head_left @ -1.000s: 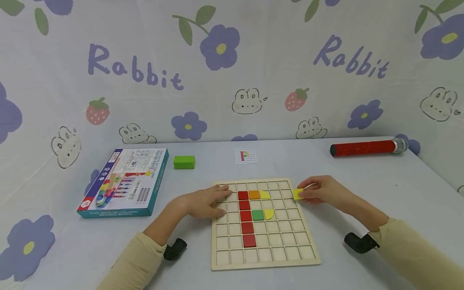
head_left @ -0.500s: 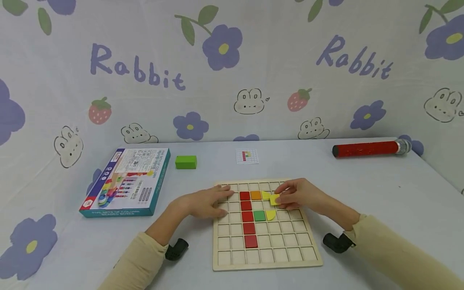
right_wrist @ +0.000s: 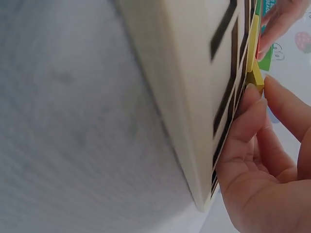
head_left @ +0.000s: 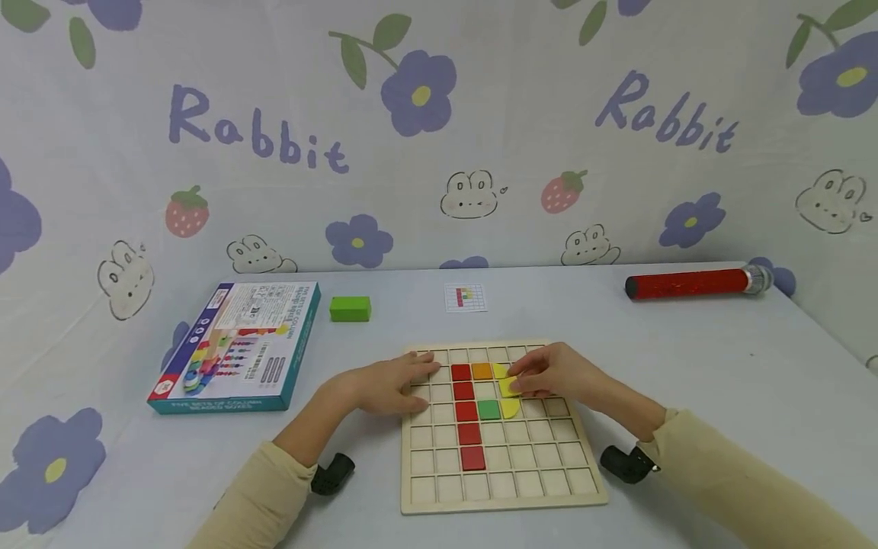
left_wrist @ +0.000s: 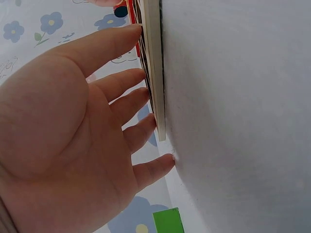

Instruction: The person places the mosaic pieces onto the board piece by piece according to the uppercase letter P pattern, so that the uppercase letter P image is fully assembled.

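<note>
A wooden grid board (head_left: 504,502) lies on the table, with a column of several red tiles (head_left: 469,434) in its cells. An orange tile (head_left: 482,371) and a green tile (head_left: 489,410) sit right of that column, each followed by a yellow rounded tile (head_left: 511,409). My right hand (head_left: 559,371) pinches a yellow square tile (head_left: 507,387) between thumb and fingers, over the cell between the two yellow rounded ones. In the right wrist view this tile (right_wrist: 256,80) stands tilted against the board. My left hand (head_left: 387,383) rests on the board's left edge with fingers spread.
A small pattern card (head_left: 466,297) lies behind the board. To the left are a green block (head_left: 350,309) and a flat toy box (head_left: 236,347). A red cylinder (head_left: 693,284) with a silvery end lies at the back right, near the patterned cloth backdrop.
My right hand has carried the yellow square tile leftward from beyond the board's right edge to the cell right of the red column's second tile, one cell over. My left hand has stayed in place.
</note>
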Available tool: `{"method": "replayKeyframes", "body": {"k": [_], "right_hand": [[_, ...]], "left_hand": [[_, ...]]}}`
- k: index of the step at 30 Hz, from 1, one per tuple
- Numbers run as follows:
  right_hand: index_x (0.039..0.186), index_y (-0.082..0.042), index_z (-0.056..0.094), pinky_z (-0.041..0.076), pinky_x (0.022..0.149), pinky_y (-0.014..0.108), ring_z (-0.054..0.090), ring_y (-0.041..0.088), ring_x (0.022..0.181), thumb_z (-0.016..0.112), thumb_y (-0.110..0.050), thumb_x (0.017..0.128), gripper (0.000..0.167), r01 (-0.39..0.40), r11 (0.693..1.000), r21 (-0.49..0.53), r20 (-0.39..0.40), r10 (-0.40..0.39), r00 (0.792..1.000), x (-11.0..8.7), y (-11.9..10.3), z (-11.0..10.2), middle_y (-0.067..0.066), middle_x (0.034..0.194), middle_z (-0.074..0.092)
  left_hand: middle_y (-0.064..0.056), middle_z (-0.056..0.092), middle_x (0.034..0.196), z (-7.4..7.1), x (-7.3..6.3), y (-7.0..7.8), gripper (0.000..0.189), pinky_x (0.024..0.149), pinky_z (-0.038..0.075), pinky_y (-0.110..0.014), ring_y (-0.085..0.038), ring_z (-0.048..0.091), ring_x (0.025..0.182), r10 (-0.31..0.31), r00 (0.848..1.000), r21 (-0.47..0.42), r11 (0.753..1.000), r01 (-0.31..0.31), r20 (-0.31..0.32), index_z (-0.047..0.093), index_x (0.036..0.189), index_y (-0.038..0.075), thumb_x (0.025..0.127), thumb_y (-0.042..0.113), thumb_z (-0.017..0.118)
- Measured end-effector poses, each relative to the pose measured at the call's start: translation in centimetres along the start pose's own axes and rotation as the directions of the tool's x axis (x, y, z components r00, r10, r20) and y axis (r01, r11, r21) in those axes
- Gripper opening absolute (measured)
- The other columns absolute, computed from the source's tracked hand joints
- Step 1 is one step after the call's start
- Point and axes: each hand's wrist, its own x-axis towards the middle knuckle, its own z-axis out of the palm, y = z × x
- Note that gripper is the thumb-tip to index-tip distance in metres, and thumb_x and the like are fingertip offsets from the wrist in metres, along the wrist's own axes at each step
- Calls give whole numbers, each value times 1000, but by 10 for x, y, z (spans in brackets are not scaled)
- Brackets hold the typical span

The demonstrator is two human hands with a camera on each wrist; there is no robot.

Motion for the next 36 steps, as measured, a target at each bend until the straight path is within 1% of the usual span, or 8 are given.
{"method": "replayKeyframes", "body": {"k": [7, 13, 22, 26, 30, 32, 35, 36], "right_hand": [[110, -1, 67, 52, 67, 27, 59, 17, 72, 70, -15, 88, 26, -11, 1000, 29, 12, 10, 1000, -2, 2, 2, 4, 87, 65], [113, 0, 66, 52, 69, 28, 59, 17, 75, 66, -17, 91, 28, -10, 999, 44, -1, 11, 1000, -6, 3, 3, 5, 93, 67], [117, 0, 64, 50, 71, 27, 58, 17, 78, 64, -20, 93, 32, -10, 998, 63, 12, 9, 1000, -9, 3, 1, 4, 90, 66], [117, 0, 64, 51, 73, 28, 58, 18, 79, 64, -20, 93, 32, -17, 997, 77, 16, 16, 1000, -9, 3, 1, 5, 92, 66], [119, 0, 62, 53, 77, 28, 60, 19, 83, 64, -21, 92, 34, -34, 993, 116, 25, 31, 999, -8, 5, 0, 6, 97, 66], [122, 1, 60, 53, 79, 28, 61, 20, 85, 63, -22, 93, 37, -36, 987, 158, 43, 29, 999, -7, 8, -2, 8, 100, 65], [126, 3, 55, 53, 81, 29, 61, 23, 90, 60, -26, 95, 43, -8, 973, 229, 60, -6, 998, -9, 13, -6, 12, 106, 64], [128, 4, 53, 52, 83, 31, 61, 25, 94, 58, -27, 96, 45, 16, 968, 249, 63, -32, 998, -9, 14, -8, 15, 110, 63]], "left_hand": [[-5, 19, 157, 2, 1, -1, 62, 113, 16, -42, -24, 9, 144, 3, 1000, -9, 1000, -3, 2, 31, 150, 13, 96, 27, 57], [-5, 19, 157, 4, 2, -1, 62, 113, 16, -41, -24, 10, 144, 6, 1000, 9, 1000, -6, 0, 30, 151, 13, 96, 27, 57], [-6, 19, 157, 4, 2, -2, 62, 113, 17, -41, -24, 10, 144, 10, 1000, 3, 1000, -10, -6, 31, 150, 13, 96, 27, 58], [-6, 19, 157, 6, 2, -3, 62, 113, 17, -41, -24, 10, 144, 10, 1000, 2, 1000, -10, -7, 31, 150, 13, 96, 27, 58], [-5, 19, 157, 6, 3, -4, 62, 113, 17, -41, -23, 10, 144, 6, 1000, -2, 1000, -6, -9, 31, 150, 13, 96, 27, 58], [-5, 19, 157, 7, 3, -5, 63, 113, 17, -41, -23, 9, 144, 5, 1000, -5, 1000, -5, -8, 31, 150, 13, 96, 27, 58], [-5, 19, 157, 6, 4, -5, 63, 113, 16, -41, -23, 9, 144, 9, 1000, -13, 1000, -9, 1, 30, 151, 13, 96, 27, 57], [-5, 19, 157, 5, 4, -5, 63, 113, 16, -41, -23, 9, 144, 9, 1000, -9, 1000, -9, 4, 30, 151, 13, 96, 28, 57]]}}
